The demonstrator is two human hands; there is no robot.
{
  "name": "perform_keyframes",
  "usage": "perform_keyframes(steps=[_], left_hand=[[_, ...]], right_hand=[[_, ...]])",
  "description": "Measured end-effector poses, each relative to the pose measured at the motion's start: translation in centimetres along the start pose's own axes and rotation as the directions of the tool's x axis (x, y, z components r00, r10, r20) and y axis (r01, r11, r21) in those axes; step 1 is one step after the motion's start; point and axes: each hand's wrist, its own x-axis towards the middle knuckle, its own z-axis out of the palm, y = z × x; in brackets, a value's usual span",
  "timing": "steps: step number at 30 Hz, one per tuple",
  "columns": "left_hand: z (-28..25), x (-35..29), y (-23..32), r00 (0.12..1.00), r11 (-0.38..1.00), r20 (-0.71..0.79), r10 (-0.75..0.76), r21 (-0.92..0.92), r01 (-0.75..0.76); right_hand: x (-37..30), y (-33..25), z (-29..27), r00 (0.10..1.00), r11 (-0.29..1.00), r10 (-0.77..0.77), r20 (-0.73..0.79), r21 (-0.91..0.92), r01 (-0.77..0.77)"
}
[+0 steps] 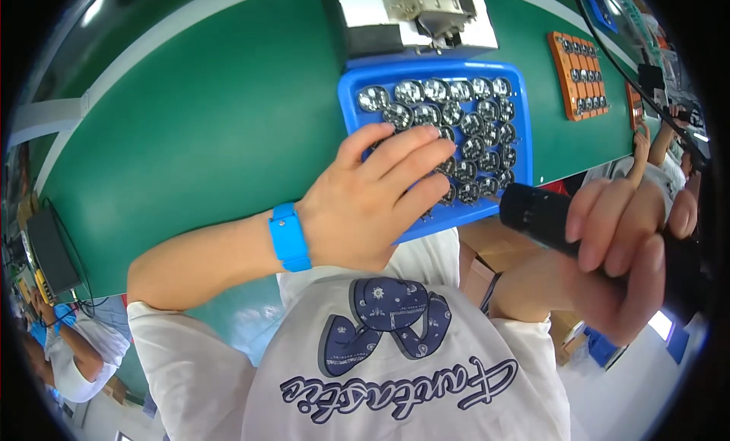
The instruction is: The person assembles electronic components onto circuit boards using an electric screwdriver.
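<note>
Tray (427, 69) is holding shiny parts (471, 124), left hand (376, 190) is sitting over them, can't tell if it's grabbing any tbh, right hand (627, 239) is gripping a black tool (534, 214).

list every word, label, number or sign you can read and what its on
White shirt: large dark script lettering, legible but not copied here.
Patterned blue motif on it: tiny print, too small to read.
Black tool in the right hand: pale marks, too blurred to read.
</note>
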Motion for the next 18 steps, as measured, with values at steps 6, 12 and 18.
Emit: perform_keyframes(steps=[6,12,18], left_hand=[[-0.2,0.3,0.3,0.998,0.998,0.014,-0.053,0.015,0.053],[0.3,0.3,0.3,0.999,0.998,0.003,-0.05,0.035,0.05],[0.4,0.2,0.3,0.999,0.999,0.012,-0.042,0.032,0.042]], right_hand=[[-2.3,1.9,0.4,0.998,0.998,0.038,0.058,-0.058,-0.035],[-3.0,3.2,2.0,0.996,0.995,0.033,-0.082,-0.092,-0.04],[-3.1,3.2,2.3,0.988,0.992,0.094,-0.119,-0.072,-0.103]])
